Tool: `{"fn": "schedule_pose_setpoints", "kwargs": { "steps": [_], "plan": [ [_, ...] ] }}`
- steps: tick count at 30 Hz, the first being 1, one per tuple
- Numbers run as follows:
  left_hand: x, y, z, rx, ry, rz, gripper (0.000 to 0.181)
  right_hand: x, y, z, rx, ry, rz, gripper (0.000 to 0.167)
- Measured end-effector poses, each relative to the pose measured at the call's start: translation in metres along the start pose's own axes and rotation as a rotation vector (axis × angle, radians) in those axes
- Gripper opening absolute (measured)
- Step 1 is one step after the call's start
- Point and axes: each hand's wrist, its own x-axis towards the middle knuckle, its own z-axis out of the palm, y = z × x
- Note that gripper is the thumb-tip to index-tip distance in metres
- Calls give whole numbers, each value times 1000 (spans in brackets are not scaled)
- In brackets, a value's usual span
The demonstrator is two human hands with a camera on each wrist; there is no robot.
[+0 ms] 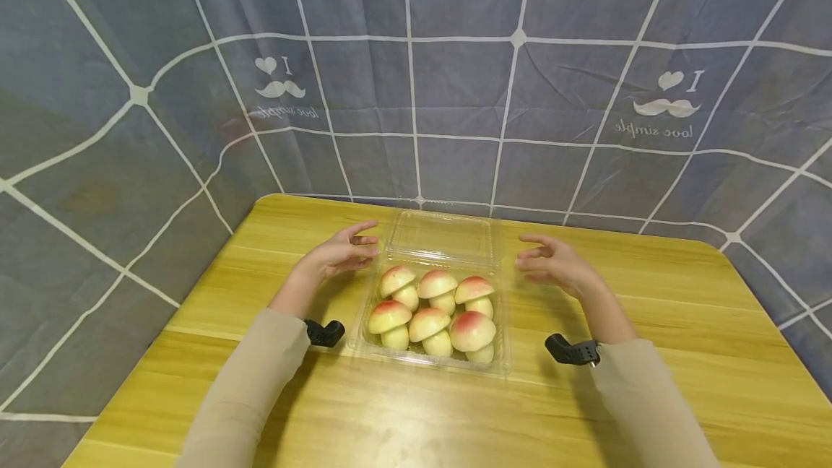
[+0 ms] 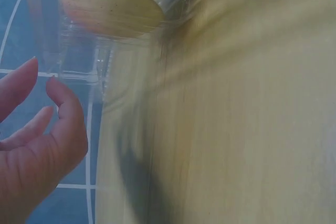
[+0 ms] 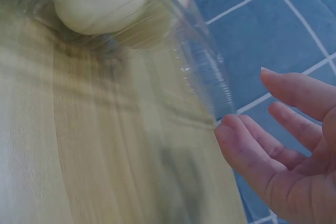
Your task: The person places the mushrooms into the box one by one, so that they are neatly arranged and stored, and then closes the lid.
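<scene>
A clear plastic clamshell box [image 1: 429, 361] lies with its lid [image 1: 442, 235] folded back on the table. Inside it sit several mushroom-shaped pieces [image 1: 437, 283], pale yellow with reddish caps; what they are made of I cannot tell. To the left of the box hovers my left hand [image 1: 341, 251], fingers loosely bent, holding nothing. My right hand [image 1: 552, 264] is raised on the opposite side, its relaxed fingers pointing toward the box and gripping nothing. In the right wrist view the fingertips [image 3: 229, 127] appear close to the box's edge; whether they touch it is unclear there, but the head view shows a gap.
The wood-grain table [image 1: 403, 425] extends around the box. A grey-blue curtain [image 1: 455, 92] with white grid lines hangs behind the table and along its sides. A black wrist mount [image 1: 323, 334] sits at the left cuff, another mount [image 1: 572, 349] at the right.
</scene>
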Motion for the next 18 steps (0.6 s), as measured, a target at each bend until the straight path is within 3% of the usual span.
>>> {"fn": "schedule_pose_setpoints", "kwargs": {
  "steps": [18],
  "plan": [
    [10,1,-1,59,-86,-14,77,20,16,14,107,-73,5,73]
  ]
}}
